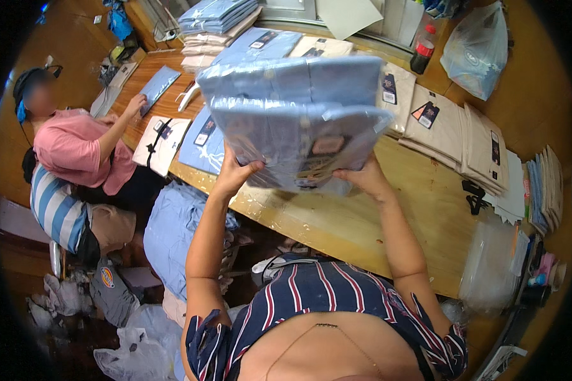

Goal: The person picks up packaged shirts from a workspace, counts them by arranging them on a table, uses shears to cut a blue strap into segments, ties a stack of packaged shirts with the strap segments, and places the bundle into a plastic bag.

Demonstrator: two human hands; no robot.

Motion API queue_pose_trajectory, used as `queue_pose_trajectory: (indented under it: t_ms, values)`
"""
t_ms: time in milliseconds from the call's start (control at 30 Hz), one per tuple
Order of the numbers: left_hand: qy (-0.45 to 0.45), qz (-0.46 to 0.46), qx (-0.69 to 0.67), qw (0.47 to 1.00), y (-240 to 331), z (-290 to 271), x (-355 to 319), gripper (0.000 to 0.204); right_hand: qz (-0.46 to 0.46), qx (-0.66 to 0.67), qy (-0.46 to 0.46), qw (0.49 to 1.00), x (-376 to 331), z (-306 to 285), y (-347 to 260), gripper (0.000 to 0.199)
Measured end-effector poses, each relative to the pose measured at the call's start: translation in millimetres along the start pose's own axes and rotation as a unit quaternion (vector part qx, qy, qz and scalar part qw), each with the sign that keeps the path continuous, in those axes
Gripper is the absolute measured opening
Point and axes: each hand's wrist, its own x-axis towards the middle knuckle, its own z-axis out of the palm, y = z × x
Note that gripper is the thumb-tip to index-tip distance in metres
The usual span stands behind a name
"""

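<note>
Wrapped blue garments [286, 136], two or more packets deep, are held up over the worktop [419, 209] between the left hand [234, 173] and the right hand [366, 178]. The lower part of the bundle is gripped near each side. Each thumb is laid on the near face; the remaining fingers are hidden behind the packets, so their exact spread cannot be told. Both hands appear to be partly closed, the gap being set by the thickness of the bundle.

For a sound hold, even pressure should be applied from both sides, as the clear film is likely to be slippery. The packets should be supported from behind so that the upper edges are not allowed to flop backward or fan apart. Edges should be squared without the film being pinched or the folded cloth creased. Both wrists should be kept at equal height.

Clearance should be maintained from the beige packets [435, 130] at the right and from the black-and-white packet [162, 145] at the left, so that neither is dragged or disturbed
</note>
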Motion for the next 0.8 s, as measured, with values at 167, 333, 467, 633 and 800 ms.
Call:
queue_pose_trajectory:
  t_ms: [167, 333, 467, 633, 800]
  values:
    - [-0.068, -0.038, 0.163, 0.984, -43.2, -8.0, -14.7, 0.047, 0.069, -0.061, -0.080, 0.992, -4.0, -3.2, 4.8, 0.070]
    - [-0.009, -0.099, 0.123, 0.987, -68.8, -3.5, -5.3, 0.064, 0.026, -0.150, -0.015, 0.988, -1.5, 6.3, 57.8, 0.066]
    - [0.033, -0.034, 0.047, 0.998, -16.5, 3.8, 15.5, 0.074, 0.002, 0.104, 0.019, 0.994, -3.5, 29.8, 14.4, 0.059]
    - [-0.039, -0.277, 0.163, 0.946, -76.9, -15.5, 46.9, 0.075, 0.207, 0.214, 0.028, 0.954, 6.1, 55.3, 75.0, 0.057]
    - [-0.070, -0.309, 0.230, 0.920, -71.3, -16.7, 74.4, 0.080, 0.178, 0.206, 0.079, 0.959, 22.1, 56.8, 75.7, 0.061]
